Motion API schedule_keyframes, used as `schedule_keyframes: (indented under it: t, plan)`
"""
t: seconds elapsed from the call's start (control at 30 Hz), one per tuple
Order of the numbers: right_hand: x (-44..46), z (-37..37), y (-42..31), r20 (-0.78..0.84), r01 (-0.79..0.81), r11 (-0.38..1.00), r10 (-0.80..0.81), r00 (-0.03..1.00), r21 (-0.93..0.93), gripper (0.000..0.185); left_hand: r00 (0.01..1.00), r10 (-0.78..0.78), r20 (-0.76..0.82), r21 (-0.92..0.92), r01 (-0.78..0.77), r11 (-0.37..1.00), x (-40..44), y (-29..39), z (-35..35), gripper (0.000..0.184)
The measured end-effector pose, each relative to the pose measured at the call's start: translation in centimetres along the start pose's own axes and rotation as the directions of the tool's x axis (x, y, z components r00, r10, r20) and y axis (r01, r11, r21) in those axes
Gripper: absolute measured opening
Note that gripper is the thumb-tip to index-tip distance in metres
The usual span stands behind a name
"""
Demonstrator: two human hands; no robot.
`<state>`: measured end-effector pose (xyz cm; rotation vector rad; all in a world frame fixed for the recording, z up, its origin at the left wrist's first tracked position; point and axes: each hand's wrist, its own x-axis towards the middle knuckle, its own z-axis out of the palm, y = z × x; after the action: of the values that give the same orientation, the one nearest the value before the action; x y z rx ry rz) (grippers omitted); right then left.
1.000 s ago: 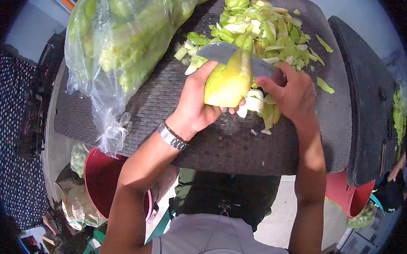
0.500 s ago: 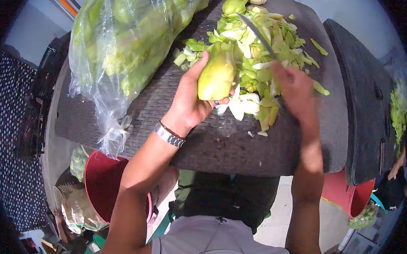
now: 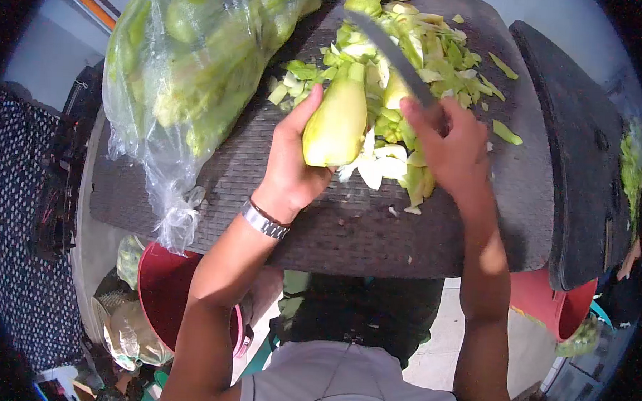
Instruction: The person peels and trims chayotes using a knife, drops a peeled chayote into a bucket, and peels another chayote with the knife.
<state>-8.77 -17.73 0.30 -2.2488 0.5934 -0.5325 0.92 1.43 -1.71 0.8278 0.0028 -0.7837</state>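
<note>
1. Left hand [image 3: 288,156]: clamped around a pear-shaped green fruit [image 3: 335,122], thumb along its left side, fingers mostly hidden beneath. Exact kind of fruit cannot be told.
2. Fruit position: above the near-middle part of the tabletop [image 3: 334,233], just left of the peelings. Narrow end points away from the person; broad end faces the body. Surface pale yellow-green, smooth.
3. Right hand [image 3: 456,145]: clamped on a knife [image 3: 392,53] at its handle, which the fingers largely cover. Blade slants away and to the left over the peelings, apart from the held fruit. Clearance between blade and peelings cannot be told.
4. The two hands are apart from each other — fruit in one, knife in the other.
5. Peelings [image 3: 449,63]: loose heap of green and whitish strips and chunks, spread from the far part of the tabletop down to between the hands. A few strips lie separately to the right.
6. Another green fruit [image 3: 365,0] sits at the far end of the heap, near the knife tip.
7. Clear plastic bag [image 3: 205,73]: left side of the tabletop, bulging with green produce, its knotted end toward the person.
8. Surroundings: red bin [image 3: 156,279] below the tabletop at left, red container [image 3: 560,308] below at right; dark panel [image 3: 580,162] beside the tabletop's right edge.
9. Metal-banded wristwatch [image 3: 264,219] on the left wrist.
</note>
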Motion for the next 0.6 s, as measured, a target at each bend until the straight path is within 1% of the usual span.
schedule_keyframes:
  t: [0.07,0.17,0.2,0.3,0.33,0.43,0.53,0.6]
  plan:
    - [-1.1,0.7,-0.8,0.077,0.095,0.995,-0.094,0.993,-0.006,0.055,1.000,0.022,-0.011,-0.019,-0.023,1.000,0.1,0.1,-0.2,0.052]
    - [-2.6,1.6,-1.4,0.151,0.322,0.946,-0.313,0.938,-0.039,0.054,0.998,0.028,-0.061,-0.111,-0.035,0.993,0.4,-0.5,-1.4,0.053]
    - [-2.9,1.9,-1.3,0.167,0.406,0.913,-0.394,0.904,-0.041,0.059,1.000,-0.011,-0.006,-0.123,0.011,0.992,0.2,-0.2,-1.7,0.054]
    - [-3.8,1.9,-2.3,0.255,0.470,0.882,-0.448,0.857,-0.031,0.066,0.969,-0.169,0.181,-0.253,0.212,0.944,0.4,0.3,-1.6,0.057]
    - [-4.0,2.2,-2.4,0.297,0.448,0.893,-0.419,0.858,-0.033,0.072,0.975,-0.141,0.170,-0.239,0.180,0.954,0.8,-0.1,-2.0,0.055]
    - [-4.2,2.6,-2.3,0.289,0.485,0.874,-0.457,0.841,-0.029,0.073,0.945,-0.140,0.297,-0.276,0.225,0.934,0.8,-0.2,-2.0,0.053]
    - [-4.2,2.8,-2.1,0.244,0.535,0.839,-0.501,0.830,-0.097,0.074,0.953,-0.096,0.286,-0.238,0.168,0.957,1.0,-0.2,-2.3,0.050]
    - [-3.7,2.6,-2.0,0.269,0.493,0.846,-0.436,0.859,-0.204,0.074,0.973,-0.055,0.223,-0.178,0.095,0.979,0.5,0.0,-1.7,0.050]
